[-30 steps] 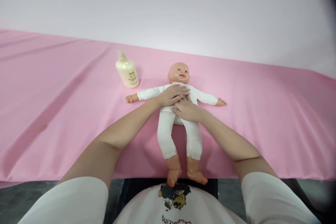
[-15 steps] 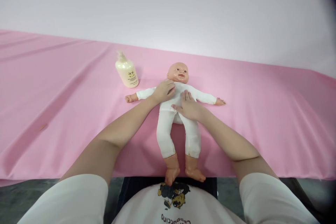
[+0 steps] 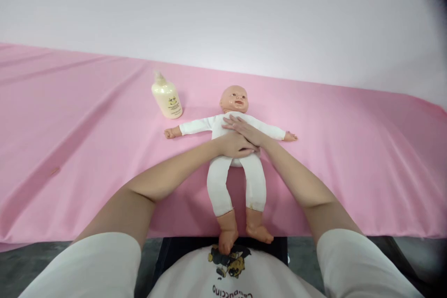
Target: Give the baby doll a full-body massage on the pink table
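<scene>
A baby doll (image 3: 220, 181) in a white cloth body lies on its back, arms spread and feet toward me. Across its lower torso rests my left hand (image 3: 234, 144), flat with the fingers pointing right. My right hand (image 3: 246, 131) lies on the doll's chest, its fingers stretched out toward the upper left. The two hands meet and partly overlap at the middle of the torso, which they largely cover. Neither grips anything. Left of the doll's head stands a cream-coloured pump bottle (image 3: 167, 100) with a printed label, near the doll's outstretched arm.
A pink cloth (image 3: 349, 158) with creases covers the table. Behind it rises a plain white wall (image 3: 223, 18). The doll's feet reach over the table's front edge, close to my shirt (image 3: 195, 274). A small brownish mark (image 3: 55, 171) shows on the cloth at left.
My left hand has slid from the doll's upper chest down to its lower torso. My right hand has moved up and left onto the chest. The hands now overlap.
</scene>
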`<action>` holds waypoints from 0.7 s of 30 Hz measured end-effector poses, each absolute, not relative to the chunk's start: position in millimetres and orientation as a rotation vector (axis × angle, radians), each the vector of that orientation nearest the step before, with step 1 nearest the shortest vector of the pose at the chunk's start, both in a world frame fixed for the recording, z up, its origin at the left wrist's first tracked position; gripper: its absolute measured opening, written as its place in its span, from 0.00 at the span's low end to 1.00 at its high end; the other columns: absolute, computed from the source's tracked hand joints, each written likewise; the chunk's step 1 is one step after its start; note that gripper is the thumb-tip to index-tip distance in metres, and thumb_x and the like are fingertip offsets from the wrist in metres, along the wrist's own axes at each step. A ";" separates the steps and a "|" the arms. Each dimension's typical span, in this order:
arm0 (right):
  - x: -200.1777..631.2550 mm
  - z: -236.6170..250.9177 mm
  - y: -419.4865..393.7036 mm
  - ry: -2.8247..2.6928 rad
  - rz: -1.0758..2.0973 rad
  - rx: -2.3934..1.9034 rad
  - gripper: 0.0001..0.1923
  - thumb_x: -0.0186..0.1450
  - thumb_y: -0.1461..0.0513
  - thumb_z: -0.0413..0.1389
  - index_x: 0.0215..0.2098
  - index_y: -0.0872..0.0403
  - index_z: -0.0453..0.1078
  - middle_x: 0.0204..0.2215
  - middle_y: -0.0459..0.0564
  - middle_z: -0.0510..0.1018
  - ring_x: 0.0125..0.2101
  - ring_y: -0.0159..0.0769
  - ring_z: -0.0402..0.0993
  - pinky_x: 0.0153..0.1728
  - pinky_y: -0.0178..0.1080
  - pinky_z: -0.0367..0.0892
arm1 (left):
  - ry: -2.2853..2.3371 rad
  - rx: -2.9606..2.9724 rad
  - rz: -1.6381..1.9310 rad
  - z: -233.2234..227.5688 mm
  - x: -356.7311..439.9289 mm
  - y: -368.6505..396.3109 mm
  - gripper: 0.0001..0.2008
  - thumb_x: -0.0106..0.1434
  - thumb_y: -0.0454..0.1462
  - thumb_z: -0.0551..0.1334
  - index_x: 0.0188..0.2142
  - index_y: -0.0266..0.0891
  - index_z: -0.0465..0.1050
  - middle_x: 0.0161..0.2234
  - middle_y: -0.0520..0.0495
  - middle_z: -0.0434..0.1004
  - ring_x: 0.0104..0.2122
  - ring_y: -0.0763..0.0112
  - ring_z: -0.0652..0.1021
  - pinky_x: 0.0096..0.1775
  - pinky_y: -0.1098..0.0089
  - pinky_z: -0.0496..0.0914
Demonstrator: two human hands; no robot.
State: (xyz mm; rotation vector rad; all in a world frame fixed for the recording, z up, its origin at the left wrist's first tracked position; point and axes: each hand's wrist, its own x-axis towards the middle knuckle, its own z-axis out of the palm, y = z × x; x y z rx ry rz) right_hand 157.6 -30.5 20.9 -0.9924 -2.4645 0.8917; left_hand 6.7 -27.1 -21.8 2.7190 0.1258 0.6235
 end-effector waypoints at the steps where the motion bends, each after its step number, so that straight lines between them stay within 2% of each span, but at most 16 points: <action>1: 157.7 11.2 -23.9 -2.450 0.890 -0.991 0.33 0.74 0.45 0.35 0.66 0.50 0.65 0.71 0.48 0.56 0.74 0.41 0.39 0.73 0.51 0.35 | 0.177 2.688 0.632 -25.3 6.0 -25.0 0.16 0.68 0.33 0.54 0.47 0.41 0.80 0.46 0.46 0.84 0.46 0.65 0.82 0.50 0.66 0.72; 3: 160.6 -1.4 -14.3 -2.425 0.855 -1.019 0.32 0.75 0.45 0.35 0.66 0.49 0.64 0.71 0.47 0.56 0.74 0.42 0.40 0.73 0.52 0.35 | 0.283 2.646 0.703 -29.0 3.6 -21.2 0.15 0.67 0.34 0.55 0.44 0.41 0.81 0.42 0.47 0.85 0.41 0.67 0.83 0.45 0.69 0.73; 7: 167.8 -2.5 -10.6 -2.507 0.770 -1.011 0.32 0.74 0.46 0.39 0.68 0.51 0.60 0.71 0.48 0.56 0.74 0.44 0.39 0.74 0.53 0.36 | 0.494 2.736 0.894 -29.1 -4.2 -12.8 0.14 0.64 0.35 0.56 0.28 0.40 0.81 0.27 0.48 0.84 0.28 0.68 0.80 0.34 0.68 0.70; 10: 168.4 4.8 -13.8 -2.451 0.825 -1.067 0.33 0.75 0.48 0.33 0.71 0.55 0.55 0.72 0.48 0.55 0.73 0.39 0.42 0.74 0.47 0.39 | 0.698 2.769 1.000 -28.9 -14.8 -0.9 0.18 0.66 0.38 0.54 0.24 0.39 0.77 0.24 0.47 0.80 0.25 0.68 0.77 0.32 0.68 0.68; 12: 167.1 8.6 -15.6 -2.408 0.814 -1.182 0.33 0.75 0.51 0.31 0.72 0.57 0.52 0.72 0.50 0.52 0.73 0.39 0.43 0.74 0.47 0.41 | 0.831 2.710 1.037 -29.3 -23.4 7.7 0.19 0.68 0.39 0.52 0.26 0.38 0.77 0.25 0.46 0.80 0.26 0.68 0.77 0.32 0.68 0.68; 15: 163.3 12.1 -21.6 -2.455 0.706 -1.353 0.32 0.74 0.52 0.39 0.71 0.60 0.52 0.72 0.57 0.51 0.73 0.48 0.41 0.72 0.55 0.41 | 0.916 2.587 1.035 -30.8 -32.5 16.0 0.20 0.70 0.40 0.50 0.30 0.38 0.78 0.29 0.45 0.82 0.30 0.67 0.80 0.35 0.68 0.71; 18: 154.3 13.1 -37.6 -2.495 0.567 -1.629 0.37 0.73 0.53 0.44 0.71 0.72 0.47 0.71 0.72 0.47 0.73 0.58 0.40 0.70 0.59 0.47 | 0.906 2.538 1.062 -34.1 -33.5 19.2 0.17 0.70 0.39 0.51 0.37 0.38 0.79 0.39 0.44 0.84 0.39 0.65 0.82 0.44 0.66 0.74; 19: 149.7 12.7 -44.8 -2.464 0.523 -1.768 0.39 0.73 0.53 0.45 0.70 0.76 0.46 0.70 0.77 0.47 0.72 0.63 0.42 0.68 0.60 0.49 | 0.899 2.530 1.086 -35.5 -32.7 20.1 0.17 0.69 0.38 0.51 0.40 0.38 0.79 0.42 0.43 0.84 0.43 0.64 0.82 0.48 0.64 0.74; 21: 138.6 10.4 -59.9 -2.368 0.426 -1.942 0.41 0.73 0.51 0.45 0.69 0.78 0.47 0.68 0.82 0.48 0.69 0.70 0.49 0.64 0.63 0.55 | 0.881 2.522 1.126 -38.0 -31.1 22.2 0.17 0.69 0.37 0.50 0.45 0.37 0.78 0.48 0.41 0.82 0.51 0.62 0.80 0.55 0.61 0.73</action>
